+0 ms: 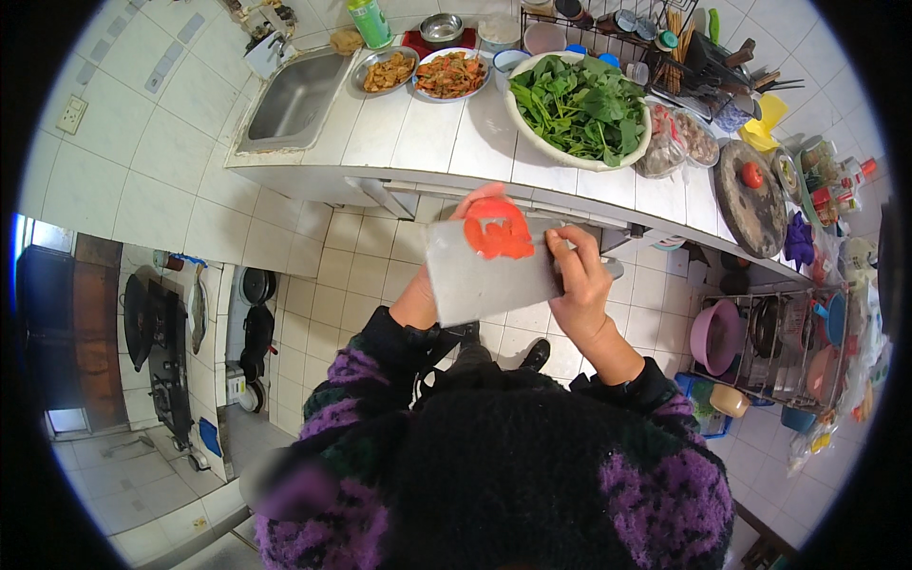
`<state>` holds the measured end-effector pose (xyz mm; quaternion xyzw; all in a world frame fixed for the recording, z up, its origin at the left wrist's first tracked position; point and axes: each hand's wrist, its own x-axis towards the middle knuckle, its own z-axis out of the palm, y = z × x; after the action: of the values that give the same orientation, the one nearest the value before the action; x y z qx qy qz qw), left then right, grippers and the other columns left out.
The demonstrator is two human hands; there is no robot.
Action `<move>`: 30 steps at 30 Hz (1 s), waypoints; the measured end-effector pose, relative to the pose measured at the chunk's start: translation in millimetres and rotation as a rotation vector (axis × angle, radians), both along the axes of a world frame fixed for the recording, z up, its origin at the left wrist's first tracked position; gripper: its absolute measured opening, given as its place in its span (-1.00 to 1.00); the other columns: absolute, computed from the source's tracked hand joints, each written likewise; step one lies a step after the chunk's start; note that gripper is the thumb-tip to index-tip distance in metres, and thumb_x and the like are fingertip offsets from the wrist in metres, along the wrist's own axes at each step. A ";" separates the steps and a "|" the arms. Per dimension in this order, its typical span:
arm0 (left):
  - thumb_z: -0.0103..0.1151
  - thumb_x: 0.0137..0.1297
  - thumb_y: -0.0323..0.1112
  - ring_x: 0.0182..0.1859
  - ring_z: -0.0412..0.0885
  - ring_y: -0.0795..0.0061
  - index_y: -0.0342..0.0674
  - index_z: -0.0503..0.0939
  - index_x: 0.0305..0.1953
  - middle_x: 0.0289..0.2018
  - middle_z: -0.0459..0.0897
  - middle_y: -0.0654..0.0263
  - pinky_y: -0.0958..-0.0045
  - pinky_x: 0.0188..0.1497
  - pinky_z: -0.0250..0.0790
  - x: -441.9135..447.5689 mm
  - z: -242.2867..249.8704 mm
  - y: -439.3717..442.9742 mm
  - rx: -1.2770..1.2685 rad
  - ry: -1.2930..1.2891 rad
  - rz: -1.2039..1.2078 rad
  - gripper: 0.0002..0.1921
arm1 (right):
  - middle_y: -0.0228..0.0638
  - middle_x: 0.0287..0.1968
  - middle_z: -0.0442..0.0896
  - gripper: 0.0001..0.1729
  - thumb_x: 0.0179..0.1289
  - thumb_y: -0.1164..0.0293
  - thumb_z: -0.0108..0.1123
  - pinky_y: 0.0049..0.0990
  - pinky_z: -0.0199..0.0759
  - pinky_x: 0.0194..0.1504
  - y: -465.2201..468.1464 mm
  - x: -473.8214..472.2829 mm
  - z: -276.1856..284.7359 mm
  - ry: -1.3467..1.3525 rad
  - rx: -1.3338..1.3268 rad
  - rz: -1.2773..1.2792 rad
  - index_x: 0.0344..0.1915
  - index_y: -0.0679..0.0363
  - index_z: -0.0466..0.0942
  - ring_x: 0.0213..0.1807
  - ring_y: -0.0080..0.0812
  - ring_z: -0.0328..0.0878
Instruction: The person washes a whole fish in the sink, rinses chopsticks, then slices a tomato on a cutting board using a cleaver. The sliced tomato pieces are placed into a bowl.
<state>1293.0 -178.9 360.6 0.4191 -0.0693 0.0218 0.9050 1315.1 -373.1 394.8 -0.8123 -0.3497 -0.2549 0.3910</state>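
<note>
A broad cleaver point(491, 292) is held flat above the floor, in front of the counter. Cut red tomato point(504, 239) lies on its blade and reaches past the far edge. My right hand point(581, 278) grips the cleaver at its right end, with thumb and fingers on the blade's edge; a bit of the handle shows behind the hand. My left hand point(486, 194) is mostly hidden behind the blade. Its fingers show beyond the far edge, against the tomato. Whether they grip the blade or only support it is unclear.
Along the tiled counter point(427, 139) stand a sink point(288, 107), two plates of cooked food point(450, 75), a basin of leafy greens point(581, 107) and bagged food point(662, 142). A whole tomato point(752, 174) sits on a round chopping board point(741, 214). A wire rack point(776, 342) stands right.
</note>
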 end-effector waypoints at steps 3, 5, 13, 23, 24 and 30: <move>0.17 0.38 -0.31 0.20 0.48 0.31 -0.17 0.16 0.39 0.13 0.46 0.18 0.31 0.26 0.40 -1.5 2.0 5.6 0.101 -0.055 0.000 -0.38 | -0.14 -0.09 0.61 -0.47 -0.24 0.77 0.26 -0.42 0.50 -0.39 -2.3 2.1 1.9 0.022 -0.016 0.003 -0.10 0.38 0.59 -0.36 -0.20 0.61; 0.21 0.34 -0.39 0.18 0.46 0.34 -0.23 0.18 0.33 0.11 0.45 0.18 0.34 0.24 0.39 -0.2 3.2 7.9 0.339 -0.108 0.028 -0.40 | -0.14 -0.08 0.61 -0.45 -0.26 0.77 0.27 -0.41 0.51 -0.39 -1.4 -0.4 2.7 0.008 0.016 0.049 -0.09 0.38 0.59 -0.36 -0.19 0.61; 0.23 0.32 -0.36 0.15 0.50 0.27 -0.09 0.30 0.11 0.08 0.48 0.16 0.22 0.21 0.43 -5.0 0.3 17.9 0.006 0.105 -0.131 -0.59 | -0.15 -0.07 0.61 -0.44 -0.26 0.78 0.25 -0.39 0.50 -0.40 -1.6 0.0 -3.4 0.028 0.013 0.082 -0.09 0.35 0.60 -0.37 -0.18 0.61; 0.18 0.17 -0.03 0.23 0.48 0.06 -0.29 0.37 0.21 0.13 0.48 -0.04 0.05 0.27 0.42 -18.6 8.3 12.8 -0.453 0.191 -0.154 -0.36 | -0.16 -0.13 0.64 -0.57 -0.12 0.65 0.28 -0.43 0.50 -0.40 2.6 -9.7 5.7 -0.193 0.000 0.110 -0.12 0.34 0.63 -0.37 -0.28 0.60; 0.16 0.20 -0.01 0.26 0.44 0.06 -0.28 0.34 0.25 0.19 0.43 -0.05 0.05 0.30 0.39 -18.2 7.7 12.1 -0.459 0.150 -0.168 -0.34 | -0.16 -0.13 0.64 -0.58 -0.11 0.64 0.28 -0.43 0.50 -0.39 5.5 -11.8 7.2 -0.220 0.000 0.118 -0.12 0.35 0.63 -0.35 -0.27 0.61; 0.16 0.21 -0.05 0.31 0.38 0.03 -0.22 0.28 0.31 0.27 0.37 0.00 0.01 0.37 0.27 -15.7 -1.1 4.8 -0.538 0.091 -0.319 -0.32 | -0.14 -0.12 0.63 -0.57 -0.11 0.63 0.28 -0.42 0.50 -0.39 9.4 -16.7 14.1 -0.245 -0.007 0.144 -0.11 0.36 0.63 -0.31 -0.25 0.64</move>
<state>1277.4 -174.1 359.4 0.1489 -0.0850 -0.1216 0.9777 1298.4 -363.7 408.9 -0.7493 -0.4530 -0.3224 0.3596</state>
